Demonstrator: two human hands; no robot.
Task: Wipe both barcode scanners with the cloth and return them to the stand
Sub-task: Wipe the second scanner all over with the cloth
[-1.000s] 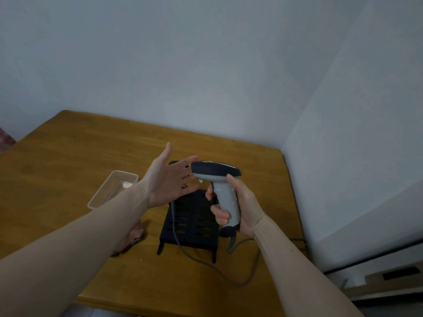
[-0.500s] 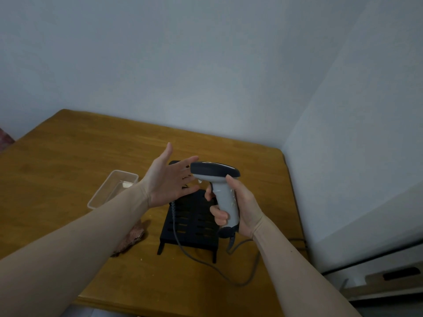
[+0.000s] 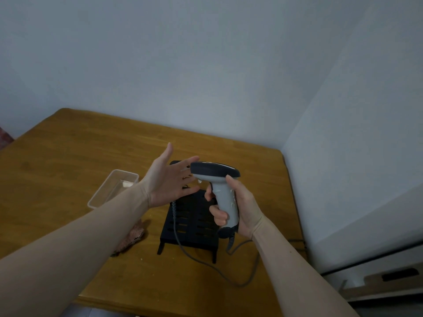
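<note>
So nearest the camera you've got two bare forearms reaching in over the front edge of a wooden table (image 3: 68,156); a grey cable (image 3: 207,263) loops across the wood close to that edge and runs up to the butt of the scanner. Left of it, mostly hidden under the left forearm, there's a crumpled reddish cloth (image 3: 134,236) lying on the table; just past the cable sits a black slotted stand (image 3: 192,221) on little legs, with a second coiled cable trailing down over its top.

Above the stand, the right hand (image 3: 238,209) has its fingers wrapped tight round the grey handle of a barcode scanner (image 3: 216,179), held upright in the air with its dark head pointing left; the left hand (image 3: 167,179) is spread flat, fingers straight and apart, palm facing the scanner's nose, fingertips right at it or touching, can't tell which.

Further back on the left is a clear plastic tub (image 3: 109,193); behind the hand something dark peeks out, too hidden to name; then plain walls.
</note>
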